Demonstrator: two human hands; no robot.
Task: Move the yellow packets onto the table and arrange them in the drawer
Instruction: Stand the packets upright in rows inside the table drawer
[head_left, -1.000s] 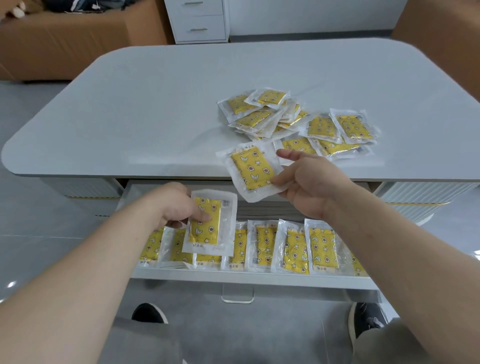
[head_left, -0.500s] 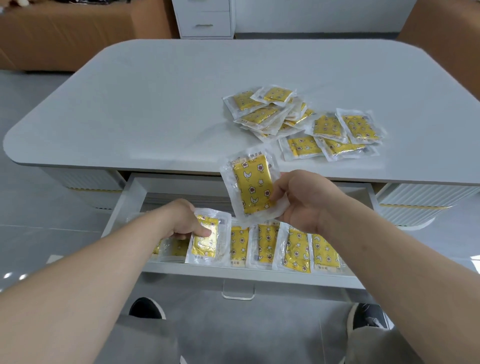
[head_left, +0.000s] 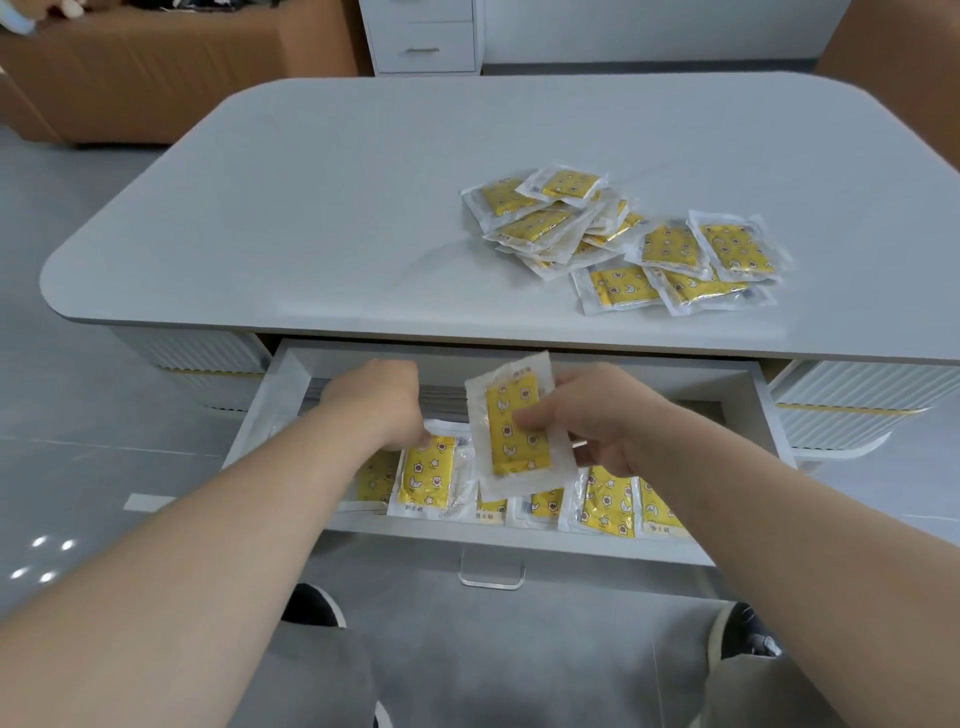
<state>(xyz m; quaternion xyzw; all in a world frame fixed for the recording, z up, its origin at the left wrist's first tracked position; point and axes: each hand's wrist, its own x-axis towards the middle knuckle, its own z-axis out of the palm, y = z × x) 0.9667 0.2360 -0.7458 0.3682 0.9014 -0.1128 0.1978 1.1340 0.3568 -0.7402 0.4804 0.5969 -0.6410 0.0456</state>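
Low at 6 o'clock, pulled out from under the table (head_left: 337, 208): the drawer (head_left: 289, 375), with a row of yellow packets (head_left: 605, 501) side by side along its front wall. Above that row, pinched between thumb and curled fingers of the right hand (head_left: 597, 415): a held packet (head_left: 519, 426), upright, slightly tilted, covering part of the row. At 9 o'clock of it, the left hand (head_left: 384, 405), knuckles up, fingers pointing down into the drawer, tips at the top edge of a row-end packet (head_left: 428, 475); cannot tell whether gripping or merely touching, fingers hidden behind the hand itself. On the tabletop towards 1 o'clock, a loose heap of packets (head_left: 618, 239), overlapping, well apart from both hands. Under the drawer front, a clear handle (head_left: 491, 577). Far off at 12 o'clock, a white cabinet (head_left: 423, 36); at 10 o'clock, a brown sofa (head_left: 156, 78). Between the forearms, grey trouser legs and a dark shoe (head_left: 311, 605).
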